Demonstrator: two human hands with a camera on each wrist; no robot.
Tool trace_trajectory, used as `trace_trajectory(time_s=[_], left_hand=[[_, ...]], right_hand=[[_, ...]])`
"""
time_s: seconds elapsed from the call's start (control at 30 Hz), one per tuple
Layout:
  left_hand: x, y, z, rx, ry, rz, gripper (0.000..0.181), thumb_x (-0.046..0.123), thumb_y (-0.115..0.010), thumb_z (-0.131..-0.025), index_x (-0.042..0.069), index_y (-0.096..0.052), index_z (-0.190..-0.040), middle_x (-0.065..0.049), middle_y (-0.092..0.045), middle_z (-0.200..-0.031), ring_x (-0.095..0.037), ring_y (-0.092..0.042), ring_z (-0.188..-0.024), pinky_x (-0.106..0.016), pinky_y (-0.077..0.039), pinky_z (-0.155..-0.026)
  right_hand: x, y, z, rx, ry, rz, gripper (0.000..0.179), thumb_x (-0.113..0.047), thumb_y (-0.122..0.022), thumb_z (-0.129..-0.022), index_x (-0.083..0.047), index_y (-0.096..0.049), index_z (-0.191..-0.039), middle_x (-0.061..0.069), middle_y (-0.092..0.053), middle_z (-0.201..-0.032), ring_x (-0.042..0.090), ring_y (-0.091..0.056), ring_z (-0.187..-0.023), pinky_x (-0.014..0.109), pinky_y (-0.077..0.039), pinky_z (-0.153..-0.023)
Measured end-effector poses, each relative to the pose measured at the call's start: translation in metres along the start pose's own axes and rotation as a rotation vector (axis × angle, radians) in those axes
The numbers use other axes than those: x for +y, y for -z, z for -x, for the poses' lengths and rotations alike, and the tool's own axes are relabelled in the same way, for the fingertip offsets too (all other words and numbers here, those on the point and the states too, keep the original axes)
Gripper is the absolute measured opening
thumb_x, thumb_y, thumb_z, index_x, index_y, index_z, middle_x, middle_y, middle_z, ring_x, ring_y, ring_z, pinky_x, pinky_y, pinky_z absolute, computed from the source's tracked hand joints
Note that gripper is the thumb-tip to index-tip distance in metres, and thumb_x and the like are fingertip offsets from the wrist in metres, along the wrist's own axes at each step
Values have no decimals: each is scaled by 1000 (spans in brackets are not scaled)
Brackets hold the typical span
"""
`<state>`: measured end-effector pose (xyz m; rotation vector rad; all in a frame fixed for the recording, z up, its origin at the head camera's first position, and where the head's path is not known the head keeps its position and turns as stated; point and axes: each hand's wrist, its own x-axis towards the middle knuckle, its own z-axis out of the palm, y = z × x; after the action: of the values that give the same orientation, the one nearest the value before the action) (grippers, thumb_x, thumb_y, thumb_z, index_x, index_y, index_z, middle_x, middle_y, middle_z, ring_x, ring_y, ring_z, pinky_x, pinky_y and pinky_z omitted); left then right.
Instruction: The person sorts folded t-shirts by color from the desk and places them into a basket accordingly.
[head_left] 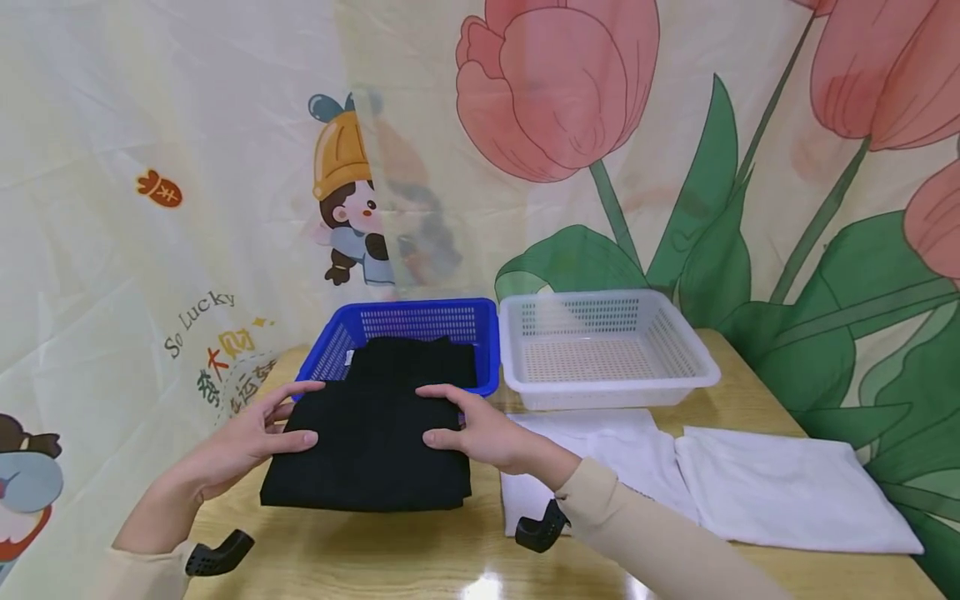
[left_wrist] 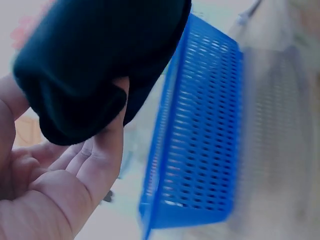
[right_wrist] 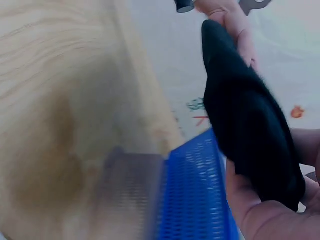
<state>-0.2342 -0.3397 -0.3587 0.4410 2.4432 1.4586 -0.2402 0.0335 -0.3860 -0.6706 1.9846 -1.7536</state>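
A folded black garment (head_left: 375,450) is held off the table in front of the blue basket (head_left: 491,350). My left hand (head_left: 251,433) grips its left edge, thumb on top and fingers beneath, as the left wrist view shows around the folded layers (left_wrist: 100,55). On the opposite edge, my right hand (head_left: 480,429) pinches the cloth the same way. In the right wrist view the garment (right_wrist: 250,125) appears edge-on between both hands. Another black garment (head_left: 412,362) lies inside the blue basket, partly hidden behind the held one.
A white basket (head_left: 607,396) stands against the blue one's right side. Two folded white garments, one nearer the middle (head_left: 592,450) and one farther right (head_left: 795,492), lie on the wooden table (head_left: 390,558). A printed curtain (head_left: 420,50) hangs behind the table.
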Motion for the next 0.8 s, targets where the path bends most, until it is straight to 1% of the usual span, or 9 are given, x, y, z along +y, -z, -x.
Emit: trace_trajectory(time_s=[0.17, 0.3, 0.4, 0.43, 0.5, 0.57, 0.63, 0.7, 0.8], left_hand=[[24, 9, -9, 40, -27, 8, 76, 18, -72, -103, 21, -31, -167, -27, -3, -173, -57, -6, -155, -82, -25, -113], [36, 14, -27, 66, -28, 54, 79, 21, -72, -104, 27, -28, -169, -18, 11, -176, -52, 9, -159, -83, -13, -116], [40, 17, -44, 57, -23, 121, 80, 22, -70, -105, 30, -24, -170, -18, 12, -176, -47, 11, -160, -79, -11, -119], [40, 19, -50, 52, -22, 139, 80, 22, -69, -106, 30, -22, -170, -19, 7, -176, -46, 3, -161, -76, -15, -121], [40, 21, -61, 45, -30, 159, 80, 22, -67, -107, 30, -19, -171, -21, -5, -174, -44, -19, -158, -67, -31, -121], [40, 23, -74, 41, -45, 177, 79, 22, -65, -108, 30, -17, -171, -22, -18, -169, -36, -43, -147, -54, -48, -113], [40, 25, -86, 47, -58, 197, 79, 21, -63, -109, 30, -16, -171, -20, -27, -164, -26, -60, -130, -41, -58, -101], [39, 27, -98, 56, -69, 215, 79, 21, -63, -109, 32, -15, -171, -19, -29, -162, -18, -66, -121, -34, -60, -95], [38, 28, -114, 76, -73, 234, 80, 21, -63, -109, 34, -15, -171, -16, -30, -162, -14, -67, -117, -33, -61, -93]], right_hand=[[-24, 12, -3, 24, 40, -9, 66, -9, -71, -103, -29, -45, -160, 8, -57, -149, 22, -72, -114, 38, -60, -96], [-36, 23, -13, 37, 58, 19, 78, -8, -75, -100, -33, -38, -164, 7, -54, -156, 24, -65, -130, 40, -57, -104], [-40, 33, -23, 76, 72, 98, 84, -11, -78, -98, -35, -34, -166, 4, -47, -163, 25, -56, -141, 44, -51, -111], [-41, 36, -27, 94, 77, 140, 85, -13, -79, -98, -35, -34, -166, 2, -43, -165, 25, -54, -143, 44, -50, -113], [-42, 43, -35, 122, 85, 189, 86, -15, -80, -97, -35, -33, -167, -1, -34, -170, 26, -48, -148, 47, -48, -114], [-43, 49, -44, 141, 89, 188, 86, -13, -79, -98, -34, -32, -167, -1, -32, -171, 27, -47, -148, 47, -48, -114], [-43, 55, -53, 149, 92, 153, 86, -9, -77, -99, -33, -31, -168, 1, -35, -169, 28, -50, -146, 46, -50, -112], [-43, 60, -61, 150, 92, 95, 86, -5, -74, -100, -32, -29, -168, 5, -41, -166, 30, -56, -142, 45, -52, -110], [-42, 69, -73, 166, 93, 58, 84, -2, -70, -102, -32, -29, -169, 8, -46, -163, 31, -58, -140, 44, -54, -108]])
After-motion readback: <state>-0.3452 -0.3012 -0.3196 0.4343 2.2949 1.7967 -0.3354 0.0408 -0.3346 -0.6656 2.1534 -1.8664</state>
